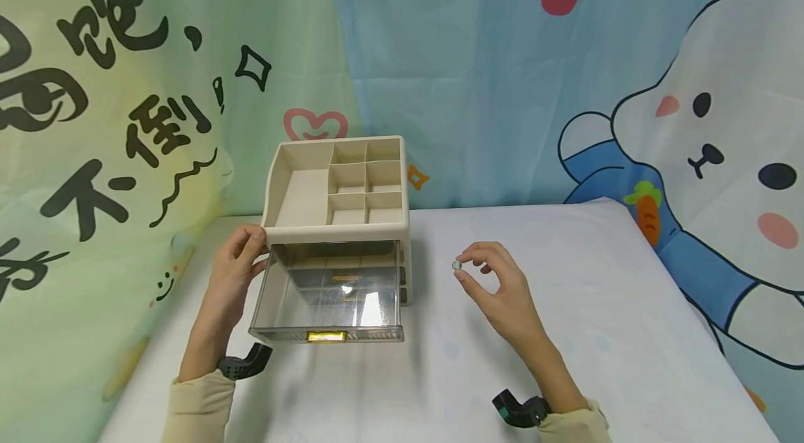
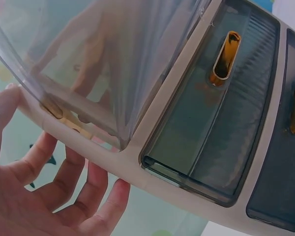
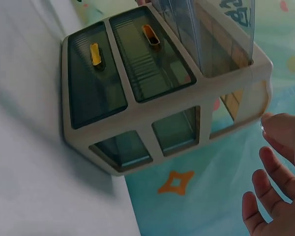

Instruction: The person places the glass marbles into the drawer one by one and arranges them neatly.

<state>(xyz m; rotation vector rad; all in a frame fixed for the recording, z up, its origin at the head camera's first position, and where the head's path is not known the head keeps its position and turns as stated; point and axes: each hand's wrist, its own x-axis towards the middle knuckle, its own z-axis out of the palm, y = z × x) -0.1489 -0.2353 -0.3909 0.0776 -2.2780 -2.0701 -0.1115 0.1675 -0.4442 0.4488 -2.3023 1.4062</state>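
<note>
The right hand (image 1: 499, 289) pinches a tiny piece (image 1: 456, 265) right of the box (image 1: 298, 199), where so narrow a fingertip hold could slip and drop it, while the left hand (image 1: 234, 267) grips the box's left side.

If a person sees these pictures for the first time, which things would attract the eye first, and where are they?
Probably the pale box, left of centre on the white table, its clear top drawer pulled out. The big rabbit on the curtain behind, at right, also draws the eye. Smaller, a shiny piece sits pinched in the right grip, right of the box.
</note>
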